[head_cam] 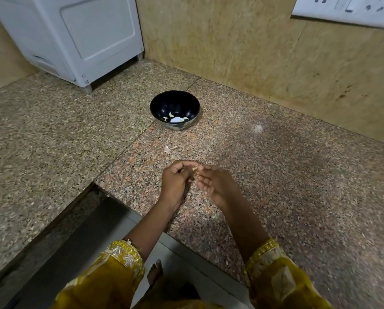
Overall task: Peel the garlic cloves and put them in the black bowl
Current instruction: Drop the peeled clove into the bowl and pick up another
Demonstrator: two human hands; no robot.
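A small garlic clove (pixel 195 169) is pinched between the fingertips of both hands, the left hand (pixel 175 178) and right hand (pixel 216 185) meeting over the near middle of a speckled granite counter (pixel 275 175). Scraps of skin (pixel 170 148) lie just beyond. Farther off sits the black bowl (pixel 162 103), with a few peeled cloves (pixel 171 114) inside. A white appliance (pixel 86 34) stands far left.

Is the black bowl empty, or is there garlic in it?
Not empty: the bowl stands upright with a few pale cloves on its bottom.
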